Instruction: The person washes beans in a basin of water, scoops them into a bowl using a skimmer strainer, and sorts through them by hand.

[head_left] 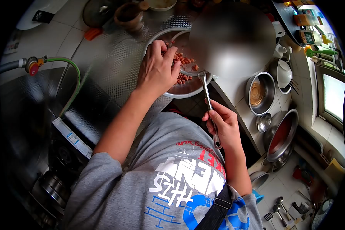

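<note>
A wide metal basin (pixel 188 94) holds reddish-brown peanuts, some at its bottom. Over it lies a round strainer with a long metal handle (pixel 206 92), and peanuts (pixel 185 59) rest inside its rim. My right hand (pixel 222 119) grips the handle, its fingers and thumb wrapped round the lower part. My left hand (pixel 159 68) is above the left side of the strainer, palm down. Its fingers are bent, the thumb stands apart from them, and the fingertips by the peanuts are partly hidden. A blurred round patch covers the right side of the basin.
Right of the basin, a steel pot (pixel 265 85), a small metal bowl (pixel 264 123) and a large basin (pixel 292 122) stand along the counter. A wooden mortar (pixel 128 17) and an orange object (pixel 92 33) are at the back. At left runs a green hose (pixel 79 78).
</note>
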